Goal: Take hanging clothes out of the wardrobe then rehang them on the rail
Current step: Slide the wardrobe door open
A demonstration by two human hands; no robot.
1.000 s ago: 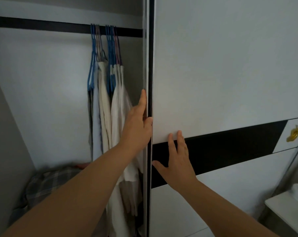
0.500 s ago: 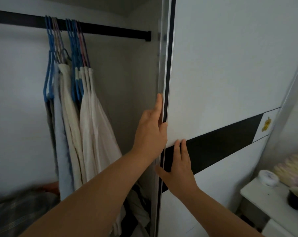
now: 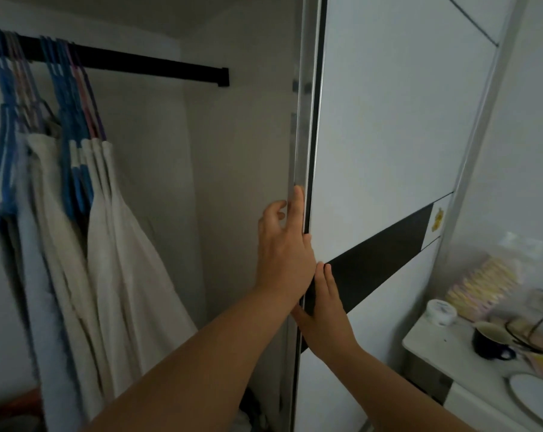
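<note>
Head view: I see my left hand (image 3: 284, 244) on the metal edge of the sliding door (image 3: 388, 151), fingers extended along the frame, grip wide and holding nothing. My right hand (image 3: 324, 316) presses flat against the door's black band, fingers straight. The clothes (image 3: 120, 251), pale garments on blue hangers (image 3: 67, 113), hang from the black rail (image 3: 145, 65) inside the wardrobe, left of both hands. A dark mug (image 3: 490, 341) stands on the white tabletop (image 3: 435, 344) at lower right.
</note>
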